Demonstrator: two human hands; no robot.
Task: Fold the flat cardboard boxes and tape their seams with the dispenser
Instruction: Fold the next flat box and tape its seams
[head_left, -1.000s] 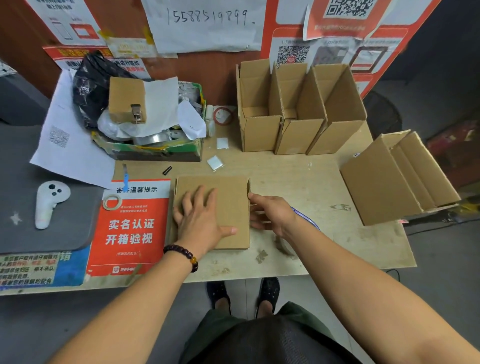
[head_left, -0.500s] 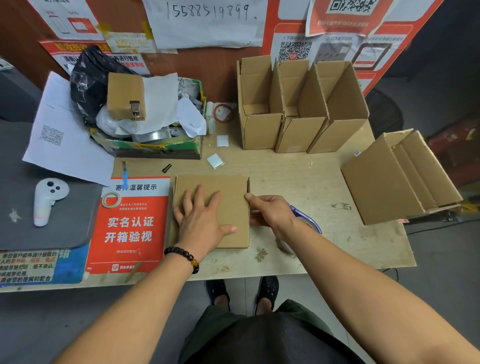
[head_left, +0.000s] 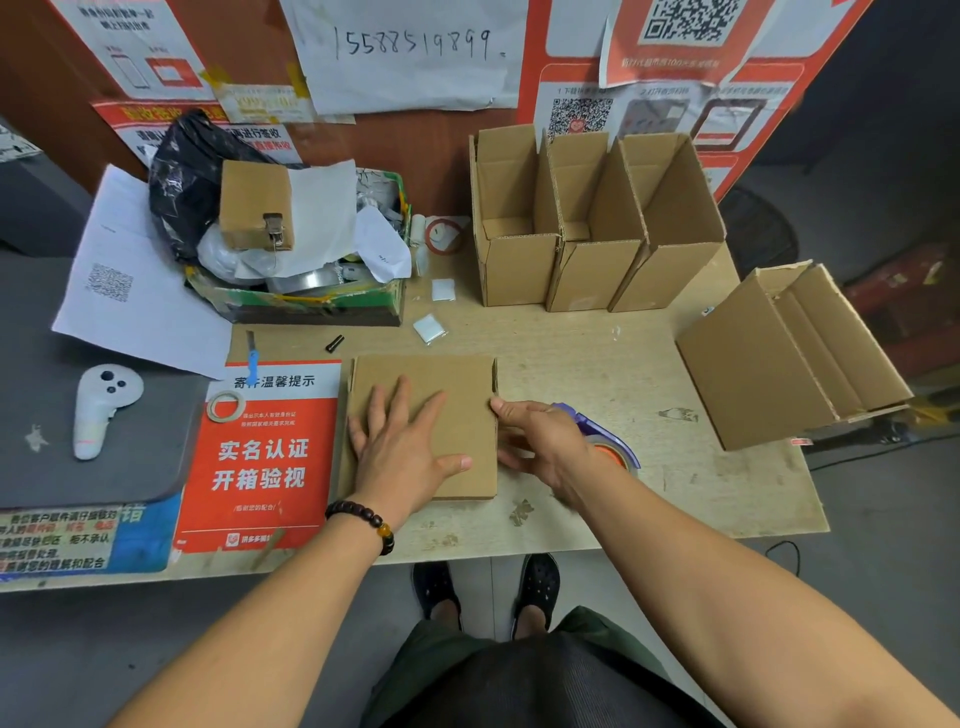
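Left grip (head_left: 402, 452): fingers spread, pressing flat on folded box (head_left: 457, 384) on surface (head_left: 597, 364). Right grip (head_left: 545, 441): curled round tape dispenser (head_left: 605, 441), fingertips touching box's right edge, directly left of dispenser. Nearer to seam: right.
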